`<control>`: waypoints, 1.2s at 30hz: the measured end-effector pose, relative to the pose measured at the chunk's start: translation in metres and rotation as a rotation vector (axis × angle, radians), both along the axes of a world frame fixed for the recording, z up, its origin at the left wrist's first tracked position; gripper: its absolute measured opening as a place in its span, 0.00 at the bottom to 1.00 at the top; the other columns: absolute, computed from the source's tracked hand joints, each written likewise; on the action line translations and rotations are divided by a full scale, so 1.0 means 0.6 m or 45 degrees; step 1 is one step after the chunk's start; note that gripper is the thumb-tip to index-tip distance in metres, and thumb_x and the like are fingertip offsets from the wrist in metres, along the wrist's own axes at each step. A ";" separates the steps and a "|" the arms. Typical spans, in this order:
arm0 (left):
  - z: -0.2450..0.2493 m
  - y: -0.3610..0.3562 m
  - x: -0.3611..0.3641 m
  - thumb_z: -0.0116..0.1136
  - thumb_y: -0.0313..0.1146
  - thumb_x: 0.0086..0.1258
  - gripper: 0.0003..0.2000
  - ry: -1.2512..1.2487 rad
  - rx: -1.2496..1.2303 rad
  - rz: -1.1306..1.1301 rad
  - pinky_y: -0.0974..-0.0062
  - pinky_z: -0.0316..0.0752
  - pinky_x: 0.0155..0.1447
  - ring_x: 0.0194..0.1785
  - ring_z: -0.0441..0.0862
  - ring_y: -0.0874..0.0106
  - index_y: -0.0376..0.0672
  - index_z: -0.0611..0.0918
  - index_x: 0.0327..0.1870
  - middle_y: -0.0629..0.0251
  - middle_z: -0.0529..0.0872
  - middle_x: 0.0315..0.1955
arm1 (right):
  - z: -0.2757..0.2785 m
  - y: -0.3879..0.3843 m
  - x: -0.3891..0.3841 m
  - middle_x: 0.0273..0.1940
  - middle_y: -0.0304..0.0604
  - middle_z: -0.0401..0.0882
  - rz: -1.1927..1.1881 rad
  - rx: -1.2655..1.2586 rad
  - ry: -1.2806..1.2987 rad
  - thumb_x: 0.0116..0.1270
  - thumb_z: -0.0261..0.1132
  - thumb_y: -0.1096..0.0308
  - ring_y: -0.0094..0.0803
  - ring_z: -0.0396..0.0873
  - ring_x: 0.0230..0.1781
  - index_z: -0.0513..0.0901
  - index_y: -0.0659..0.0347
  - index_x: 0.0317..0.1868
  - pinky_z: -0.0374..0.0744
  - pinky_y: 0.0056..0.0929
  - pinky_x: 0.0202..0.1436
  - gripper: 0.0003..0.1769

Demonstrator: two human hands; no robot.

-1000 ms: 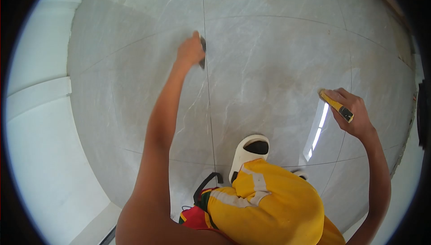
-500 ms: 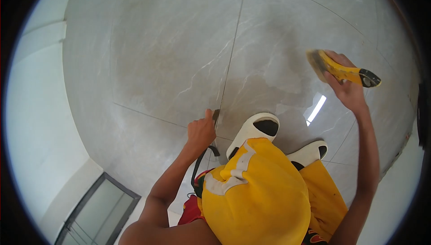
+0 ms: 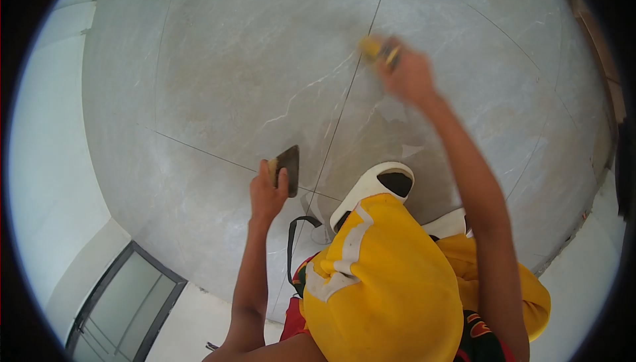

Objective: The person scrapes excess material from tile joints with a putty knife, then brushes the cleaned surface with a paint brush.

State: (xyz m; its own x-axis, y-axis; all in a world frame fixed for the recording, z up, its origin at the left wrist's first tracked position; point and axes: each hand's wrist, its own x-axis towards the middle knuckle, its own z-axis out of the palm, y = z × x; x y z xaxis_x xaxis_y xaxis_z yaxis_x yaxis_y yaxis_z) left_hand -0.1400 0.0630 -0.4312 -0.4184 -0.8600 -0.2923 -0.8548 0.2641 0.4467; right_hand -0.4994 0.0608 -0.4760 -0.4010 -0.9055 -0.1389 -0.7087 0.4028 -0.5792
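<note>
Left hand (image 3: pixel 265 201) gripped a scraper (image 3: pixel 289 166) left of centre; right hand (image 3: pixel 409 78), upper centre, clasped a blurred yellow tool (image 3: pixel 372 48), apparently mid-sweep over tiles (image 3: pixel 232 63).

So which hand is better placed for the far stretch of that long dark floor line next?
Probably the right hand: its blurred yellow-and-black tool is at the far stretch of the long dark floor line. The left hand holds a flat dark blade beside the line's nearer stretch.
</note>
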 end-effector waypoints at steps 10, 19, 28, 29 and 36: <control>-0.091 0.003 -0.146 0.59 0.39 0.66 0.15 0.116 -0.167 0.158 0.53 0.72 0.29 0.28 0.79 0.45 0.38 0.70 0.40 0.46 0.81 0.22 | 0.076 0.180 -0.163 0.50 0.51 0.78 -0.078 -0.308 0.032 0.63 0.63 0.71 0.42 0.79 0.47 0.75 0.61 0.59 0.76 0.30 0.51 0.23; -0.080 -0.068 -0.229 0.59 0.36 0.65 0.15 0.099 -0.004 -0.311 0.51 0.72 0.32 0.28 0.79 0.44 0.39 0.71 0.45 0.45 0.82 0.23 | 0.082 0.206 -0.123 0.53 0.49 0.77 -0.076 -0.252 -0.200 0.63 0.63 0.73 0.37 0.76 0.52 0.74 0.62 0.60 0.73 0.29 0.57 0.24; -0.064 -0.086 -0.231 0.59 0.34 0.64 0.16 0.003 -0.025 -0.337 0.51 0.73 0.33 0.29 0.80 0.45 0.37 0.70 0.48 0.45 0.82 0.23 | 0.075 0.192 -0.107 0.53 0.48 0.77 -0.047 -0.116 -0.290 0.63 0.63 0.71 0.37 0.77 0.49 0.74 0.58 0.62 0.76 0.31 0.54 0.25; -0.053 -0.089 -0.237 0.59 0.33 0.64 0.16 -0.041 0.004 -0.365 0.51 0.73 0.34 0.30 0.80 0.45 0.37 0.70 0.48 0.45 0.82 0.24 | 0.077 0.188 -0.106 0.52 0.48 0.77 -0.041 -0.095 -0.289 0.63 0.63 0.71 0.38 0.77 0.49 0.74 0.57 0.62 0.76 0.31 0.54 0.25; -0.012 -0.056 -0.222 0.59 0.32 0.62 0.16 -0.335 0.119 -0.494 0.50 0.73 0.35 0.32 0.80 0.44 0.39 0.70 0.49 0.46 0.83 0.26 | 0.097 0.175 -0.110 0.52 0.47 0.77 0.026 -0.098 -0.265 0.64 0.63 0.71 0.35 0.77 0.50 0.73 0.59 0.62 0.76 0.30 0.54 0.25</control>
